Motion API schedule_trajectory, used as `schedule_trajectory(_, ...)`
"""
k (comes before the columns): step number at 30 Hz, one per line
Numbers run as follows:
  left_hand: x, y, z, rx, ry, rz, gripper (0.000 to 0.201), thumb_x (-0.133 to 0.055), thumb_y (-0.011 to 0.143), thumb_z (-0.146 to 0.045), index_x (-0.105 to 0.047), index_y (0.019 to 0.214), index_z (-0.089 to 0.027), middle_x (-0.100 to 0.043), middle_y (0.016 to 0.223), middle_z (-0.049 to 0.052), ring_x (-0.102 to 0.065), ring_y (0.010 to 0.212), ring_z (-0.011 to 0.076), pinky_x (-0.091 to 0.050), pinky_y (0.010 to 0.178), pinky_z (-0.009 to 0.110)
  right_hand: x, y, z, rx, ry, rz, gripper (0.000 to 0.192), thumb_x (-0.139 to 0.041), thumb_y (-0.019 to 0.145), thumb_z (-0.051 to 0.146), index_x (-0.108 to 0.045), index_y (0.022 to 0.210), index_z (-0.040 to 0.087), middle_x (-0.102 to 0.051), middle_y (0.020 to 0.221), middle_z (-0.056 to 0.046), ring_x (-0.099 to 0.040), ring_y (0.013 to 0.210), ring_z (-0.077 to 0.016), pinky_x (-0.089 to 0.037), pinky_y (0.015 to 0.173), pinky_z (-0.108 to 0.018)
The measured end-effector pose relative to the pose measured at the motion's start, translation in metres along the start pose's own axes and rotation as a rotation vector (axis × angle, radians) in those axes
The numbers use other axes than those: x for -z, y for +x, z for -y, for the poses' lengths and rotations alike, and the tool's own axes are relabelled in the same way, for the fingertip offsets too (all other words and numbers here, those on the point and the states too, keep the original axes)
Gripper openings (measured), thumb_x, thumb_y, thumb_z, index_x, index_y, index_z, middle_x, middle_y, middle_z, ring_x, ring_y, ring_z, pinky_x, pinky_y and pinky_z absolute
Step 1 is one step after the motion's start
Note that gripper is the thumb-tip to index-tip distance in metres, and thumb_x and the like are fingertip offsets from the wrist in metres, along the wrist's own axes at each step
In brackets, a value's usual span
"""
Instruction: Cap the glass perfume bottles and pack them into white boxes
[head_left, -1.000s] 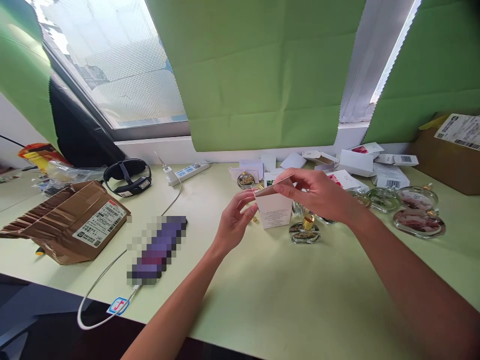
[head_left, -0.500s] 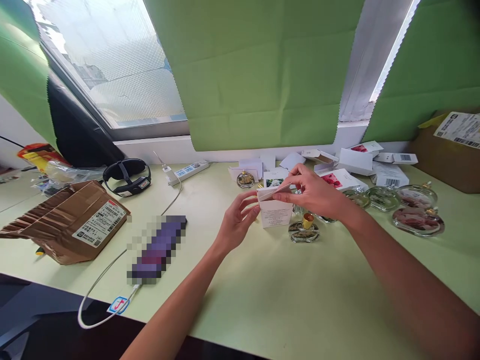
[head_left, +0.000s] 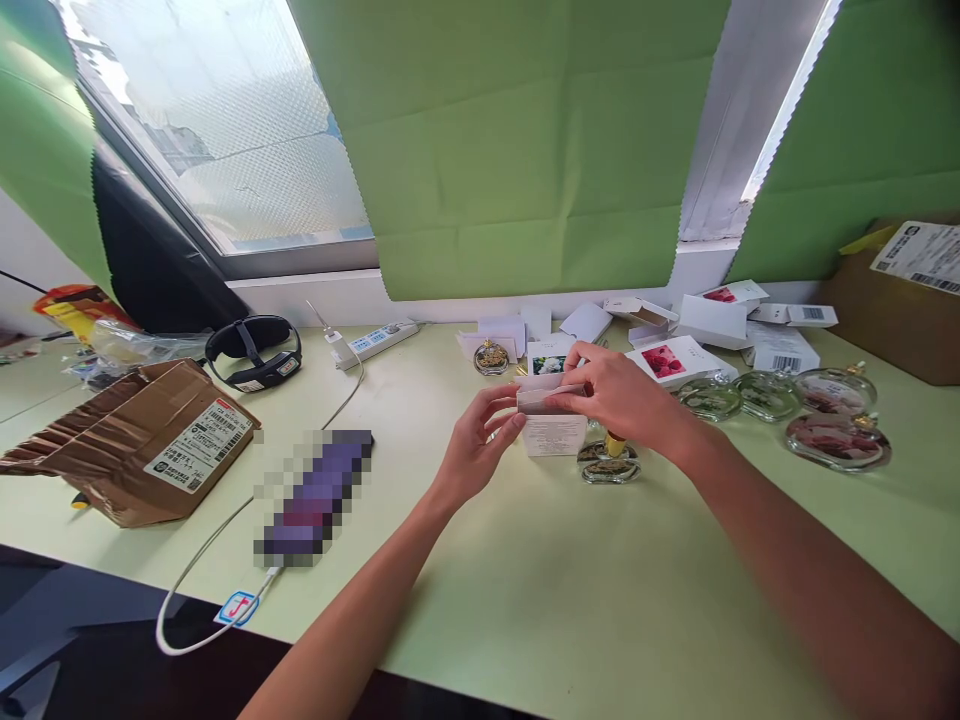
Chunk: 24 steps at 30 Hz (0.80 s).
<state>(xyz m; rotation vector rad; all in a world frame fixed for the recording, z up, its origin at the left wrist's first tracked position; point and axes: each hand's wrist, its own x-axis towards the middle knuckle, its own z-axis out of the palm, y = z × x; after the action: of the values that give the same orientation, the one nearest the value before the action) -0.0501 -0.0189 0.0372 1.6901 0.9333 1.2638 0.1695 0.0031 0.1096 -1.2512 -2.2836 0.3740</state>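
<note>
A small white carton (head_left: pixel 555 436) with fine print on its near side stands upright on the table. My left hand (head_left: pixel 480 440) grips its left side, fingers behind and thumb at the front corner. At the top, my right hand (head_left: pixel 611 392) pinches the carton's flap, which now leans down toward me over the front edge. Just right of the carton lies a glass perfume bottle (head_left: pixel 609 466) with a gold neck, partly under my right hand. Behind stands a white box with a flower picture (head_left: pixel 546 358), beside a round perfume bottle (head_left: pixel 491 357). The carton's inside is hidden.
Several flat glass bottles (head_left: pixel 838 442) lie to the right, with white boxes (head_left: pixel 709 322) behind them. A brown cardboard box (head_left: pixel 892 315) stands far right. On the left are a crumpled brown package (head_left: pixel 135 440), a headset (head_left: pixel 255 355), a power strip (head_left: pixel 382 342) and a blurred phone (head_left: pixel 315 500) on a cable.
My right hand has moved slightly down, and the carton's top flap has tilted forward toward me. My left hand stays at the carton's left side.
</note>
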Motion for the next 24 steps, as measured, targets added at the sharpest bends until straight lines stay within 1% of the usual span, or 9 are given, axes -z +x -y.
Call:
schedule_trajectory(5,-0.002,-0.001,-0.002,0.011,0.008,-0.015,0.031,-0.063,0.093,-0.037,-0.057,0.122,-0.028,-0.064,0.123,0.007,-0.062,0.114,0.0215,-0.055,0.086,0.034,0.001,0.002,0.002,0.026,-0.065,-0.079,0.023,-0.064,0.091,0.037,-0.072,0.078,0.021,-0.067,0.093,-0.004,-0.056,0.068,-0.0159,-0.039,0.062,-0.034)
schedule_trajectory(8,-0.002,-0.001,-0.004,0.032,0.030,-0.038,0.029,-0.062,0.093,-0.040,-0.058,0.118,-0.027,-0.064,0.121,0.007,-0.060,0.114,0.0217,-0.054,0.083,0.032,-0.002,0.003,0.001,0.006,-0.068,-0.063,0.018,-0.066,0.090,0.033,-0.069,0.078,0.020,-0.069,0.092,-0.004,-0.059,0.072,-0.0177,-0.040,0.063,-0.034)
schedule_trajectory(10,-0.003,-0.001,-0.006,0.037,0.044,-0.060,0.026,-0.061,0.094,-0.041,-0.059,0.114,-0.026,-0.064,0.118,0.007,-0.060,0.113,0.0213,-0.054,0.081,0.030,-0.003,0.003,0.001,-0.006,-0.051,-0.038,0.016,-0.065,0.090,0.032,-0.069,0.079,0.020,-0.069,0.094,-0.004,-0.060,0.072,-0.0174,-0.041,0.062,-0.033)
schedule_trajectory(13,-0.004,-0.001,-0.006,0.038,0.045,-0.085,0.023,-0.061,0.093,-0.040,-0.059,0.111,-0.026,-0.063,0.117,0.006,-0.059,0.112,0.0205,-0.053,0.079,0.028,-0.002,0.002,0.001,0.024,-0.039,-0.045,0.016,-0.063,0.092,0.033,-0.071,0.085,0.021,-0.068,0.105,-0.003,-0.058,0.068,-0.0145,-0.042,0.063,-0.033)
schedule_trajectory(15,-0.006,-0.001,-0.006,0.039,0.036,-0.088,0.023,-0.062,0.093,-0.039,-0.058,0.112,-0.026,-0.062,0.119,0.006,-0.059,0.112,0.0201,-0.052,0.080,0.028,0.000,0.001,0.002,0.059,-0.043,-0.065,0.017,-0.061,0.094,0.033,-0.072,0.086,0.022,-0.066,0.110,-0.003,-0.056,0.065,-0.0126,-0.041,0.064,-0.033)
schedule_trajectory(19,-0.009,-0.002,-0.007,0.038,0.023,-0.090,0.027,-0.061,0.094,-0.039,-0.055,0.117,-0.027,-0.060,0.123,0.006,-0.058,0.113,0.0191,-0.051,0.083,0.029,0.000,0.001,0.003,0.072,-0.026,-0.040,0.019,-0.061,0.094,0.031,-0.071,0.082,0.021,-0.066,0.106,-0.003,-0.056,0.067,-0.0129,-0.040,0.062,-0.032)
schedule_trajectory(24,-0.011,-0.002,-0.007,0.042,0.020,-0.090,0.025,-0.061,0.094,-0.040,-0.056,0.114,-0.026,-0.060,0.122,0.006,-0.060,0.109,0.0184,-0.051,0.085,0.030,-0.006,0.004,0.002,0.044,-0.029,-0.023,0.020,-0.061,0.094,0.031,-0.070,0.079,0.020,-0.067,0.102,-0.004,-0.057,0.068,-0.0139,-0.040,0.062,-0.032)
